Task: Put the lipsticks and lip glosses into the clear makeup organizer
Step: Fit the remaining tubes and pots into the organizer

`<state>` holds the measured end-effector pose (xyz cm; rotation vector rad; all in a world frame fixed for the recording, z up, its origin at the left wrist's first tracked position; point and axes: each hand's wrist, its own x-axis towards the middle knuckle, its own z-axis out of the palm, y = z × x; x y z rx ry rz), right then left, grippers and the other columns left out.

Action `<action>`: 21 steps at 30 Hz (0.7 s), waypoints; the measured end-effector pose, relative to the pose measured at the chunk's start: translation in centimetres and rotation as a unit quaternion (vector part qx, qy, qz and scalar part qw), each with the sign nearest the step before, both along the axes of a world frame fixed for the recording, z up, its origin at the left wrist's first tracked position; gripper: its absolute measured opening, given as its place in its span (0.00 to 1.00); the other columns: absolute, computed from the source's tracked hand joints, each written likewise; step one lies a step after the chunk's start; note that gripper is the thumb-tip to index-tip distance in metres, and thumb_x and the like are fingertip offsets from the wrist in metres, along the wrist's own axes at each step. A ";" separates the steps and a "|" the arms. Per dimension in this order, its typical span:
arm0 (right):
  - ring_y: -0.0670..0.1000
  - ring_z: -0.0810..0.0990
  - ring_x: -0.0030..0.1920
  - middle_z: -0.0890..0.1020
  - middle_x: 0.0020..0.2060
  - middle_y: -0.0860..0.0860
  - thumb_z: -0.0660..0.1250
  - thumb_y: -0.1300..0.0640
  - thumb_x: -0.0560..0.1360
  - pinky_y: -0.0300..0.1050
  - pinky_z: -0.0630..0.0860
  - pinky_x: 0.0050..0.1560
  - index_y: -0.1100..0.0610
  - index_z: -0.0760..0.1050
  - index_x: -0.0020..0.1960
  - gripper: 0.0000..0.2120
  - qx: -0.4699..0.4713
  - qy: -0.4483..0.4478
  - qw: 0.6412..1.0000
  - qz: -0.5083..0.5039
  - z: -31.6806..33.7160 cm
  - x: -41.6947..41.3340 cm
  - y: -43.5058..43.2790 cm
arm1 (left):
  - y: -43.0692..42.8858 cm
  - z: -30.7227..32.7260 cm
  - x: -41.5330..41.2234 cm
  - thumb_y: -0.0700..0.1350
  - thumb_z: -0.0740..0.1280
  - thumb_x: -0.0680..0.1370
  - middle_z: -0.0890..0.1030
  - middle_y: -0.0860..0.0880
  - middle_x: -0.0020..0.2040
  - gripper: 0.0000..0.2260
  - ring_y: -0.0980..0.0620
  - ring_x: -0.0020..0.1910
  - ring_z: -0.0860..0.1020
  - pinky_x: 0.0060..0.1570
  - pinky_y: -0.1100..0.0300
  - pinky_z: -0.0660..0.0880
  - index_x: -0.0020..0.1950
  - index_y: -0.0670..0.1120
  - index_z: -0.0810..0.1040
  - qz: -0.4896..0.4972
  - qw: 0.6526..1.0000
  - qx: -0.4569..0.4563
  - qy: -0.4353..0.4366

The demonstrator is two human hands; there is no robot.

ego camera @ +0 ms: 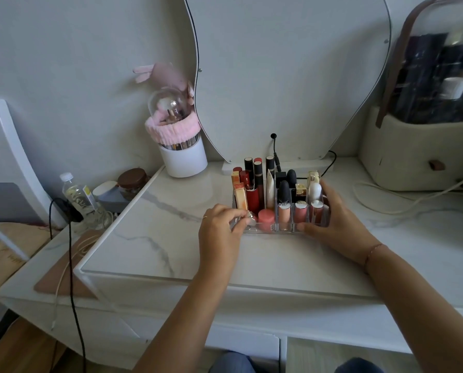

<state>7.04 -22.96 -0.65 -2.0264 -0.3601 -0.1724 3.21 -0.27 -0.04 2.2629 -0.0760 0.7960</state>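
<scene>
Clear acrylic makeup organizer (pixel 268 230) is set on white marble-patterned vanity top (pixel 171 251), before curved mirror (pixel 279 76). Silver-capped clear tube (pixel 245 220) is held by left hand (pixel 219 232) at its front-left corner. White cylindrical brush holder (pixel 184 160) is placed behind-left.

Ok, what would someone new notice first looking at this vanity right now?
The clear organizer, crammed with red and pink lipsticks, mid-counter before the mirror. The left hand pinches a silvery piece at its front-left corner; the right hand rests against its right end. Back left, a pink headband wraps a brush holder.
</scene>
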 end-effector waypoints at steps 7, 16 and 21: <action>0.41 0.76 0.54 0.69 0.64 0.48 0.77 0.56 0.65 0.25 0.68 0.47 0.44 0.55 0.73 0.44 0.000 0.005 1.000 0.005 0.1 -0.1 0.0 | 0.4 -0.5 0.4 0.48 0.76 0.67 0.73 0.54 0.51 0.19 0.54 0.48 0.74 0.47 0.65 0.70 0.55 0.48 0.75 0.011 0.998 -0.067 0.019; 0.25 0.75 0.42 0.76 0.46 0.32 0.77 0.58 0.64 0.18 0.66 0.38 0.38 0.67 0.57 0.29 -0.016 -0.017 0.999 -0.049 0.6 -0.5 0.0 | 0.4 -0.9 0.6 0.48 0.75 0.67 0.75 0.73 0.36 0.18 0.69 0.42 0.76 0.39 0.77 0.70 0.56 0.52 0.79 -0.033 0.992 -0.108 0.059; 0.23 0.73 0.42 0.76 0.45 0.32 0.77 0.58 0.64 0.17 0.65 0.37 0.34 0.67 0.51 0.28 -0.029 -0.016 0.998 -0.055 0.7 -0.6 0.0 | 0.4 -0.9 0.6 0.47 0.75 0.68 0.74 0.78 0.37 0.16 0.71 0.43 0.75 0.39 0.79 0.69 0.55 0.52 0.79 -0.040 0.993 -0.099 0.049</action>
